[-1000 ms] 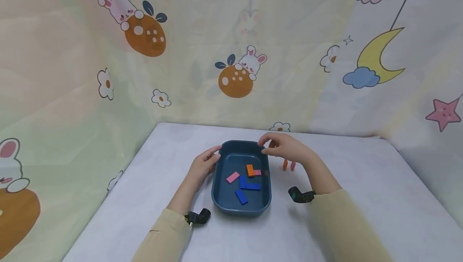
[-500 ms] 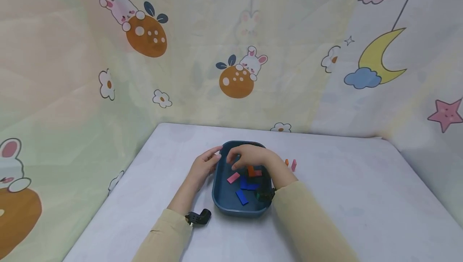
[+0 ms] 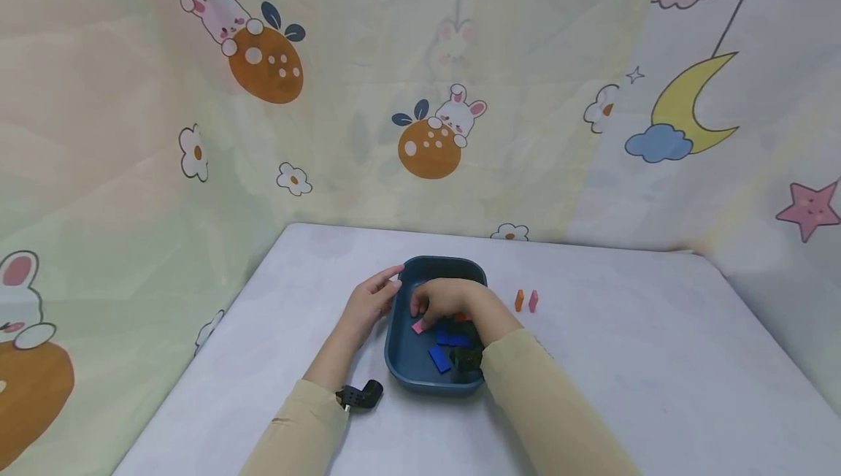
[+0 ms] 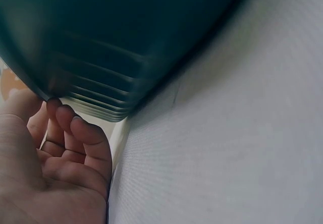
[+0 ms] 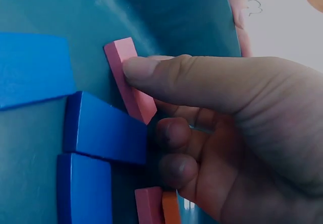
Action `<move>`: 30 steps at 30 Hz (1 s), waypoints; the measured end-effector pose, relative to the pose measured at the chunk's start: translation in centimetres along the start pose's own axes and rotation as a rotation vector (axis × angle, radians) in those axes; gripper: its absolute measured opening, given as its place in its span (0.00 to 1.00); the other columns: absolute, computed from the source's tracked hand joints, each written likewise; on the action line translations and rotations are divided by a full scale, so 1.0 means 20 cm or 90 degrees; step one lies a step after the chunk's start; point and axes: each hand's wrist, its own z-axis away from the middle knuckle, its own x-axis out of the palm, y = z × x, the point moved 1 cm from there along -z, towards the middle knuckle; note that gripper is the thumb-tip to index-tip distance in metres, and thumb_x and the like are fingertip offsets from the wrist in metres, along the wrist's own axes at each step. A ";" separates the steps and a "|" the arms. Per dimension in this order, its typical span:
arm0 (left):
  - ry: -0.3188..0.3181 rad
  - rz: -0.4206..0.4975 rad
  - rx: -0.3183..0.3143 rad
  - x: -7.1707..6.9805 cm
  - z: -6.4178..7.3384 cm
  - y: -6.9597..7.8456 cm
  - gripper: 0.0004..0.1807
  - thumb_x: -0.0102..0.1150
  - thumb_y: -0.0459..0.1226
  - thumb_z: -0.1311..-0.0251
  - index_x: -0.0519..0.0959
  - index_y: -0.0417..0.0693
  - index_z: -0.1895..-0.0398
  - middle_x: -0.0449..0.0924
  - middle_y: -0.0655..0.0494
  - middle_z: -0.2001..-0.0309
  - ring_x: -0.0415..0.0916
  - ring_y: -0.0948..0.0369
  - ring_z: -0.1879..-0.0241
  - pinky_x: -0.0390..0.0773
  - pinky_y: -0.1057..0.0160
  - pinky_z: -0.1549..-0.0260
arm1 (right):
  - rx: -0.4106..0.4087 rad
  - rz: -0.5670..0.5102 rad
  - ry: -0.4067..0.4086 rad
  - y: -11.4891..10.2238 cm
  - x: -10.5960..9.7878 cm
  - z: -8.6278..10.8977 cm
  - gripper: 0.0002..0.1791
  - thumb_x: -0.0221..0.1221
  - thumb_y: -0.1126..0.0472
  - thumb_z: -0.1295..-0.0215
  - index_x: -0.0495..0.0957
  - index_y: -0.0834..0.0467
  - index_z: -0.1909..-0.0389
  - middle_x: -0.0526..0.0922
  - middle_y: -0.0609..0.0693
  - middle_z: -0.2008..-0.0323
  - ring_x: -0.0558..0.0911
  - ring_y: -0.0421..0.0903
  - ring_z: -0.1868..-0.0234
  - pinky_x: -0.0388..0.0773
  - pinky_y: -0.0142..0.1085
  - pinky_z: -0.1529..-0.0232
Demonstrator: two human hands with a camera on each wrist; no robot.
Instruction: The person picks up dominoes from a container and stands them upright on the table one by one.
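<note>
A dark blue plastic bin (image 3: 407, 370) sits on the white table, with several small domino blocks inside. My left hand (image 3: 368, 304) holds its far left side; in the left wrist view, fingertips meet the bin wall (image 4: 101, 22) right at the rim. Reaching inside, my right hand (image 3: 442, 297) pinches a pink domino block (image 5: 119, 52) between thumb (image 5: 139, 68) and a finger mostly hidden behind it. Blue domino blocks (image 5: 103, 133) lie beside it, and a second pink block (image 5: 149, 204) and an orange block (image 5: 171, 209) are near the lower fingers.
Right of the bin, an orange domino block (image 3: 520, 301) and a pink domino block (image 3: 534, 301) stand upright side by side on the white tabletop (image 3: 624, 359). A printed cloth backdrop (image 3: 342, 96) rises behind the table.
My right hand has moved left from the bin's far right rim, down into the bin, and taken hold of the pink domino block. My left hand has stayed at the bin's side.
</note>
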 end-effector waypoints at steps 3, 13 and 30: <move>-0.002 0.004 0.001 0.00 0.00 0.00 0.20 0.60 0.53 0.35 0.78 0.69 0.40 0.76 0.53 0.62 0.73 0.57 0.67 0.76 0.62 0.63 | -0.006 0.022 -0.008 0.00 0.01 -0.01 0.09 0.68 0.52 0.40 0.80 0.44 0.60 0.79 0.44 0.60 0.76 0.47 0.57 0.77 0.43 0.59; -0.004 0.018 0.003 0.00 0.00 0.00 0.20 0.59 0.50 0.34 0.78 0.67 0.39 0.76 0.54 0.62 0.72 0.59 0.67 0.76 0.62 0.63 | -0.049 0.064 -0.001 -0.01 0.02 -0.01 0.07 0.67 0.51 0.38 0.79 0.46 0.66 0.79 0.44 0.68 0.77 0.43 0.63 0.75 0.38 0.62; -0.003 0.020 0.000 0.00 -0.01 -0.01 0.20 0.61 0.52 0.36 0.78 0.68 0.40 0.76 0.53 0.63 0.73 0.58 0.66 0.76 0.62 0.64 | -0.090 0.047 0.160 -0.01 -0.10 0.04 0.10 0.59 0.45 0.32 0.81 0.41 0.54 0.81 0.39 0.61 0.78 0.42 0.58 0.78 0.41 0.50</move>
